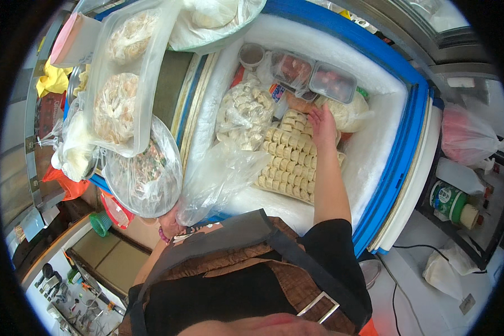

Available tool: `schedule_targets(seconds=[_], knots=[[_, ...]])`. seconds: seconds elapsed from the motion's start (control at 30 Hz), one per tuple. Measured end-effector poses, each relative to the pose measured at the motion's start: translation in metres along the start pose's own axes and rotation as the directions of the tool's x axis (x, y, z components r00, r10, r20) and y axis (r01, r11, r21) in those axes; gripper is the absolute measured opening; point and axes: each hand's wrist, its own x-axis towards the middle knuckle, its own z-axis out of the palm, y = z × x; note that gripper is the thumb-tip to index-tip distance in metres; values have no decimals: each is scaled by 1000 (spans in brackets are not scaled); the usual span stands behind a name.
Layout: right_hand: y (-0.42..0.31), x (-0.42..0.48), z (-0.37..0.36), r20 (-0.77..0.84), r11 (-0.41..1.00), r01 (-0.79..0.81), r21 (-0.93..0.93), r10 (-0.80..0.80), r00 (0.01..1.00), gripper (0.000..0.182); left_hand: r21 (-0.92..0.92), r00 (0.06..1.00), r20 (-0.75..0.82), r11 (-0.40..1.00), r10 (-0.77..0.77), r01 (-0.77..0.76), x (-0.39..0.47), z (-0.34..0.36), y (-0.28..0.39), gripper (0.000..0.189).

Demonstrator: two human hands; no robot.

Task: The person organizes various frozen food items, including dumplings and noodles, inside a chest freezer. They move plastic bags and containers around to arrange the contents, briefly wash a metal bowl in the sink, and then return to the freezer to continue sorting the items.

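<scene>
My right hand (322, 125) reaches into a frosted chest freezer, fingers spread, over the upper end of a tray of rolled dumplings (292, 157). Just above it lie a bag of pale food (346, 115) and a lidded clear container of red meat (332, 82). Another meat container (292, 69) sits to their left, and a plastic bag of dumplings (245, 111) lies left of the tray. My left hand (170, 222) is at the freezer's near edge, beside a crumpled clear bag (224, 176) and below a plastic-covered bowl of minced filling (145, 176); its fingers are partly hidden.
A plastic tub (145, 109) with bagged food stands over the freezer's left part, near a large bag-lined bowl (218, 44). The blue freezer rim (397, 155) curves along the right. Beyond it, a black shelf holds a green-labelled container (447, 201) and a pink-filled bag (466, 134).
</scene>
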Motion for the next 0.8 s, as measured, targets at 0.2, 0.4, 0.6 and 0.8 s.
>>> schedule_targets(seconds=[0.2,0.4,0.6,0.8], knots=[[-32,32,28,-135,901,-60,430,130,982,35,-94,988,131,991,-82,95,6,-7,3,39],[-24,41,57,-341,894,47,446,121,932,30,-39,1000,30,999,-10,11,5,-5,4,39],[12,26,5,-272,990,141,-20,-141,952,27,-102,992,89,990,-89,98,-9,0,-10,38],[7,26,-70,-627,847,403,-347,-529,572,27,-227,958,83,930,-276,288,-28,11,-27,36]])
